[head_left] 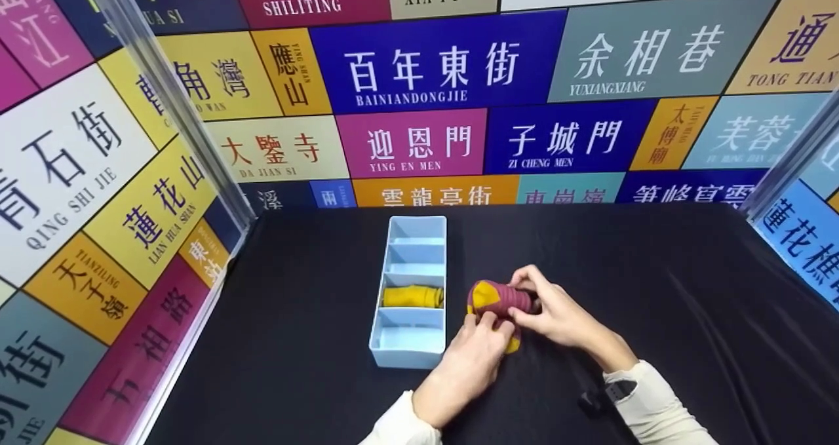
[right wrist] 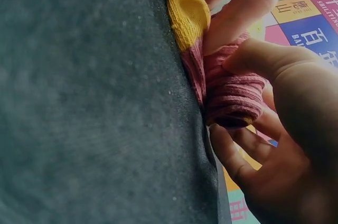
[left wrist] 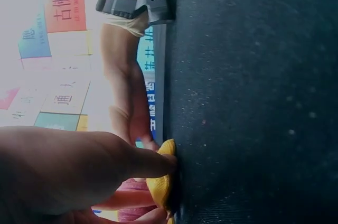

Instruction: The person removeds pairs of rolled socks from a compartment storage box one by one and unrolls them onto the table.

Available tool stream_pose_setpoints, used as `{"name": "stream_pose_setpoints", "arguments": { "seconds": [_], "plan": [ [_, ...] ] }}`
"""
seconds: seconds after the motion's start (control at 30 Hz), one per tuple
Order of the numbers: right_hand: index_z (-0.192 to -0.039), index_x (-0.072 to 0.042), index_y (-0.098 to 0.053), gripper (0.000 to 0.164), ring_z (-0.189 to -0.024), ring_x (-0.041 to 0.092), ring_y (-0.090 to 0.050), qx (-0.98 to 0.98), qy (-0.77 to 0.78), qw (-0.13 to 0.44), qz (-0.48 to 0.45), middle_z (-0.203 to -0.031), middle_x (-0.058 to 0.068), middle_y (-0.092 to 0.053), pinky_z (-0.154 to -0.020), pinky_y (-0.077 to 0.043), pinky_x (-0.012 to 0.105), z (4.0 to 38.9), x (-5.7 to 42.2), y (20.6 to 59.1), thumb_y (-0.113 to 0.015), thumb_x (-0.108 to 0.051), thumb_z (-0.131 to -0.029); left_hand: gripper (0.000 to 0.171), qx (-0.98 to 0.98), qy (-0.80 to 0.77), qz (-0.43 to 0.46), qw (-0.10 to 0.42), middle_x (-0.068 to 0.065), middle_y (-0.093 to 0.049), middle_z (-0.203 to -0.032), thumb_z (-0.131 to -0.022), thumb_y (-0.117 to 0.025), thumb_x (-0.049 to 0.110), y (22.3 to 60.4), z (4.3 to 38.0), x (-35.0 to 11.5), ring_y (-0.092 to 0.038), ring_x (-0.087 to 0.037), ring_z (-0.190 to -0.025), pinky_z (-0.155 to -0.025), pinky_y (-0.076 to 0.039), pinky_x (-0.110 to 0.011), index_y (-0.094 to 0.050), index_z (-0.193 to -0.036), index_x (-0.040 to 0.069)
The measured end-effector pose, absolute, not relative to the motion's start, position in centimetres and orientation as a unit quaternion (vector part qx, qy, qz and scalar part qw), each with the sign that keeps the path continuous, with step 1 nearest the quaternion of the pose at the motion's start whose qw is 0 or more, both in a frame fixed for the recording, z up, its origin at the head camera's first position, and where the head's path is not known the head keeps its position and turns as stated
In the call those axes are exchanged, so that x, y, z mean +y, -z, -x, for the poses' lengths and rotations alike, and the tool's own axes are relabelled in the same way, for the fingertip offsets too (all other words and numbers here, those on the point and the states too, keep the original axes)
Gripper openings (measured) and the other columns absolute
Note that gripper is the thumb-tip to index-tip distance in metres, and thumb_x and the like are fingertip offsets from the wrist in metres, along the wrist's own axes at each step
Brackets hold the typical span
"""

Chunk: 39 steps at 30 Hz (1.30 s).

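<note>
A maroon sock point(head_left: 514, 297) with yellow patches lies bunched into a ribbed roll on the black cloth, right of the light blue box. My right hand point(head_left: 569, 315) grips this roll from the right, thumb on the near side and fingers on the far side. In the right wrist view the roll's point(right wrist: 235, 94) open end faces the camera. My left hand point(head_left: 473, 348) pinches the sock's flat yellow end point(right wrist: 189, 18), low against the cloth. The left wrist view shows a finger on that yellow end; the roll behind it is mostly hidden.
The light blue divided box point(head_left: 409, 358) stands just left of the hands. A rolled yellow sock point(head_left: 411, 297) sits in its second compartment from the front. Black cloth point(head_left: 295, 340) covers the table, wrinkled at right. Panels with printed characters point(head_left: 432, 65) rise behind and at the sides.
</note>
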State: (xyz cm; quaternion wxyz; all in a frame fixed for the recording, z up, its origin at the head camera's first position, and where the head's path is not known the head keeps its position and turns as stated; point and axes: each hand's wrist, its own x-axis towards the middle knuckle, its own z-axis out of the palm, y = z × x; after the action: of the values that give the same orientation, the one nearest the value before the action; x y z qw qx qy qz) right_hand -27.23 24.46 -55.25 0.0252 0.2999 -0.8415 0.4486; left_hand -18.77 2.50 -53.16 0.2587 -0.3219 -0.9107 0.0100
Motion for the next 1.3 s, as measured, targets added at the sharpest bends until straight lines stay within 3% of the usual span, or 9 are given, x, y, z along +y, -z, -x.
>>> {"name": "stream_pose_setpoints", "arguments": {
  "seconds": [0.13, 0.23, 0.33, 0.53, 0.67, 0.73, 0.87, 1.13, 1.3],
  "plan": [
    [-0.129, -0.011, -0.060, 0.036, -0.098, 0.017, -0.068, -0.845, -0.443, 0.034, -0.297, -0.117, -0.004, -0.076, -0.076, -0.058, 0.030, 27.2, 24.4, 55.3, -0.080, -0.015, -0.099, 0.030, -0.915, 0.017, 0.326, 0.239, -0.004, -0.071, -0.101, -0.087, -0.089, 0.023, 53.1, 18.8, 2.6, -0.067, -0.023, -0.088, -0.079, -0.058, -0.031, -0.069, -0.107, 0.015],
    [-0.129, -0.013, -0.067, 0.033, -0.109, 0.019, -0.067, -0.848, -0.439, 0.054, -0.291, -0.128, 0.004, -0.073, -0.082, -0.061, 0.029, 27.3, 24.3, 55.3, -0.080, -0.017, -0.099, 0.027, -0.917, 0.025, 0.330, 0.223, -0.004, -0.072, -0.102, -0.090, -0.087, 0.025, 53.0, 18.8, 2.6, -0.068, -0.023, -0.090, -0.081, -0.058, -0.033, -0.069, -0.107, 0.015],
    [-0.129, -0.014, -0.071, 0.036, -0.112, 0.022, -0.068, -0.851, -0.432, 0.089, -0.284, -0.132, 0.010, -0.070, -0.079, -0.062, 0.029, 27.3, 24.1, 55.1, -0.084, -0.017, -0.096, 0.028, -0.920, 0.026, 0.325, 0.216, -0.004, -0.072, -0.101, -0.090, -0.088, 0.029, 53.0, 18.8, 2.6, -0.068, -0.024, -0.090, -0.081, -0.060, -0.032, -0.070, -0.107, 0.016],
    [-0.118, -0.017, -0.076, 0.023, -0.097, 0.016, -0.068, -0.865, -0.390, 0.148, -0.280, -0.116, 0.000, -0.072, -0.064, -0.058, 0.027, 27.4, 23.8, 54.8, -0.083, -0.016, -0.097, 0.031, -0.924, 0.022, 0.303, 0.231, -0.004, -0.071, -0.098, -0.092, -0.084, 0.046, 53.4, 19.0, 2.8, -0.066, -0.026, -0.086, -0.071, -0.062, -0.033, -0.073, -0.105, 0.019],
    [-0.121, -0.014, -0.077, 0.028, -0.101, 0.018, -0.068, -0.871, -0.374, 0.141, -0.286, -0.121, 0.004, -0.073, -0.071, -0.062, 0.030, 27.3, 23.6, 54.7, -0.086, -0.016, -0.094, 0.022, -0.925, 0.014, 0.294, 0.239, -0.004, -0.071, -0.098, -0.096, -0.081, 0.040, 53.8, 19.2, 2.9, -0.065, -0.027, -0.082, -0.065, -0.059, -0.033, -0.074, -0.103, 0.021],
    [-0.124, -0.010, -0.077, 0.035, -0.106, 0.021, -0.068, -0.873, -0.371, 0.135, -0.286, -0.126, 0.009, -0.072, -0.076, -0.064, 0.033, 27.3, 23.5, 54.7, -0.088, -0.015, -0.091, 0.019, -0.928, 0.006, 0.290, 0.235, -0.003, -0.071, -0.098, -0.091, -0.085, 0.032, 53.9, 19.4, 2.9, -0.066, -0.026, -0.082, -0.064, -0.059, -0.034, -0.074, -0.103, 0.021],
    [-0.125, -0.009, -0.078, 0.036, -0.109, 0.022, -0.069, -0.885, -0.352, 0.125, -0.277, -0.126, 0.010, -0.071, -0.083, -0.064, 0.035, 27.5, 23.3, 54.5, -0.089, -0.013, -0.091, 0.031, -0.932, -0.005, 0.288, 0.221, -0.002, -0.071, -0.101, -0.081, -0.092, 0.024, 54.0, 19.6, 2.8, -0.066, -0.023, -0.089, -0.067, -0.058, -0.034, -0.074, -0.106, 0.022],
    [-0.128, -0.018, -0.073, 0.035, -0.100, 0.015, -0.072, -0.906, -0.318, 0.119, -0.251, -0.121, -0.003, -0.078, -0.081, -0.062, 0.035, 27.9, 23.5, 54.3, -0.085, -0.021, -0.095, 0.028, -0.920, -0.024, 0.311, 0.237, 0.000, -0.069, -0.103, -0.082, -0.090, 0.027, 54.1, 19.9, 2.5, -0.067, -0.018, -0.098, -0.095, -0.058, -0.034, -0.076, -0.106, 0.022],
    [-0.119, -0.020, -0.073, 0.024, -0.086, 0.013, -0.069, -0.905, -0.324, 0.123, -0.247, -0.106, -0.005, -0.077, -0.073, -0.060, 0.030, 28.0, 23.4, 54.3, -0.083, -0.020, -0.097, 0.029, -0.921, -0.014, 0.315, 0.227, -0.001, -0.067, -0.104, -0.082, -0.090, 0.025, 54.0, 19.7, 2.5, -0.065, -0.018, -0.094, -0.081, -0.061, -0.029, -0.073, -0.106, 0.020]
  ]
}}
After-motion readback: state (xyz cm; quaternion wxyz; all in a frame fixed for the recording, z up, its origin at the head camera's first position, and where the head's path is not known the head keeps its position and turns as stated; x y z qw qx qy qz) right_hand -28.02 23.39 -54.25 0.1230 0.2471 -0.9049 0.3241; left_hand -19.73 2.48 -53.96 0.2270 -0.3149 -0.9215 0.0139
